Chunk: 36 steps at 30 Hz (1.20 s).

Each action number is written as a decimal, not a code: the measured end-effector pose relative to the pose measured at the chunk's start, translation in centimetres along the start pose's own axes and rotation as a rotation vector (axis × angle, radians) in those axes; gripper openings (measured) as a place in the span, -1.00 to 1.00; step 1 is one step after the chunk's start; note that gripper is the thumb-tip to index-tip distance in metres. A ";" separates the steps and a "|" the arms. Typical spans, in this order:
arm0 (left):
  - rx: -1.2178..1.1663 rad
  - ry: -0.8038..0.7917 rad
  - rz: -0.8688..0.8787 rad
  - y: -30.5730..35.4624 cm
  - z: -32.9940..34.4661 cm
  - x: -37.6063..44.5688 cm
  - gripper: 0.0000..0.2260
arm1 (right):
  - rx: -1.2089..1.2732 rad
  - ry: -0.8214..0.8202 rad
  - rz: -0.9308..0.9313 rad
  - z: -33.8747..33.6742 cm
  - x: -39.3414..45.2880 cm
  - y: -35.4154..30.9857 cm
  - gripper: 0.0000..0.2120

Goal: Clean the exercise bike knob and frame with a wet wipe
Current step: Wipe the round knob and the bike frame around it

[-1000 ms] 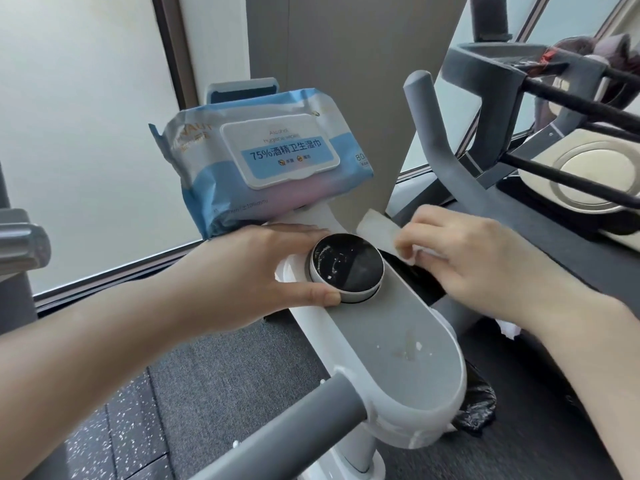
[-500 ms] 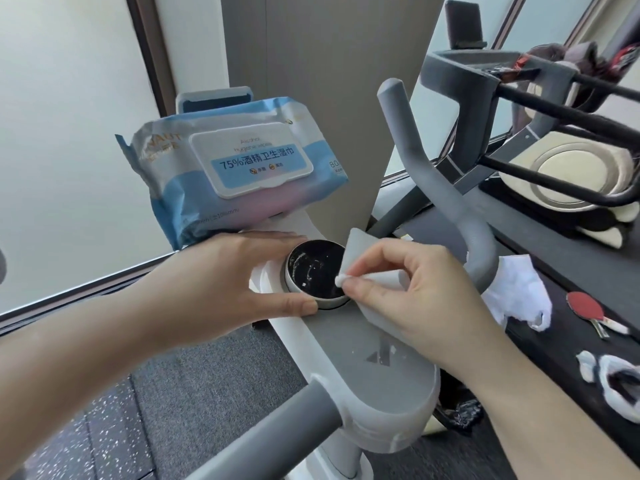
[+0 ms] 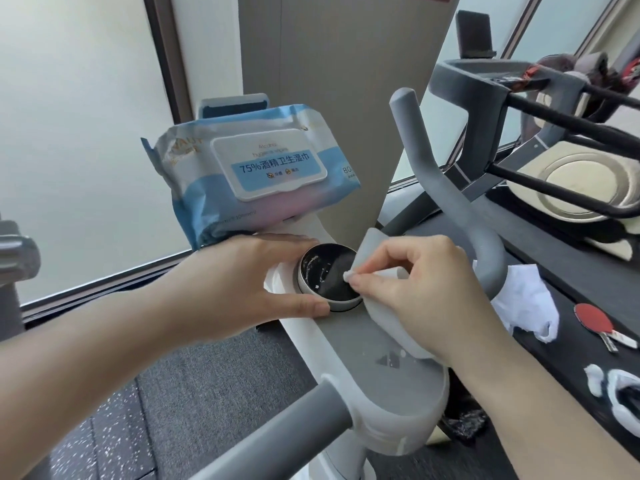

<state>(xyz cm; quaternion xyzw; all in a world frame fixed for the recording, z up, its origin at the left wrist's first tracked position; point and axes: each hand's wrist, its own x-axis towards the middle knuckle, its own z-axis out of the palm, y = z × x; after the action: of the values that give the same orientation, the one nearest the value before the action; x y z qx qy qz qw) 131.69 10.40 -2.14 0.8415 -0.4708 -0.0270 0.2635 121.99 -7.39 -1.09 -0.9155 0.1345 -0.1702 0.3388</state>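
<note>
Black and glossy, the knob (image 3: pixel 328 277) sits at the centre of the frame on the bike's grey-and-white frame (image 3: pixel 363 351), its face streaked with pale smears. The left hand (image 3: pixel 249 289) cups it from the left side, thumb and fingers curved round the silver rim. The right hand (image 3: pixel 412 289) pinches a folded corner of the wet wipe (image 3: pixel 388 323) between thumb and forefinger, its grip narrow and tight on the cloth, with the pinched tip touching the right part of the knob's face. The rest of the wipe trails under the palm onto the grey panel.

What could go wrong: so small a pinched point may only push the smears about, not lift them, and the trailing wipe could drag residue over the panel, where a few white flecks already lie. If the left hand loosens, I judge the knob may turn under the rubbing. The wipe pack (image 3: pixel 249 171), propped above the knob in the upper middle of the frame, could slide down if bumped.

Counted: 1 knob, 1 wipe in hand, 1 pack, 2 hands, 1 crumpled white wipe (image 3: pixel 523 306) at the right, 1 red paddle (image 3: pixel 599 323) beyond it.
</note>
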 end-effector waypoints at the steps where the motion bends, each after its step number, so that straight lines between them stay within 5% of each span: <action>1: 0.009 0.007 0.000 -0.1 0.1 0.0 -0.45 | -0.003 0.027 0.011 0.0 0.6 0.4 -0.83; 8: -0.009 0.023 0.020 -0.1 0.1 0.0 -0.44 | -0.061 0.051 -0.232 0.6 -0.6 1.5 -0.88; 21: -0.083 0.011 -0.003 0.0 -0.2 0.2 -0.43 | 0.255 -0.266 -0.133 0.5 1.0 3.4 -0.81; 29: -0.078 0.017 -0.035 -0.6 0.1 0.3 -0.41 | 0.424 -0.029 -0.129 -0.5 0.5 2.5 -0.88; 36: -0.054 0.005 -0.006 0.4 -0.4 0.2 -0.45 | 0.165 -0.176 -0.180 0.0 -0.5 0.7 -0.89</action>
<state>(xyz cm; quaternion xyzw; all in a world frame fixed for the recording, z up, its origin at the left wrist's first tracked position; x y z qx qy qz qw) 131.58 10.20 -1.55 0.8356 -0.4668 -0.0385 0.2870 121.47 -7.72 -1.67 -0.9042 0.0070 -0.1298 0.4069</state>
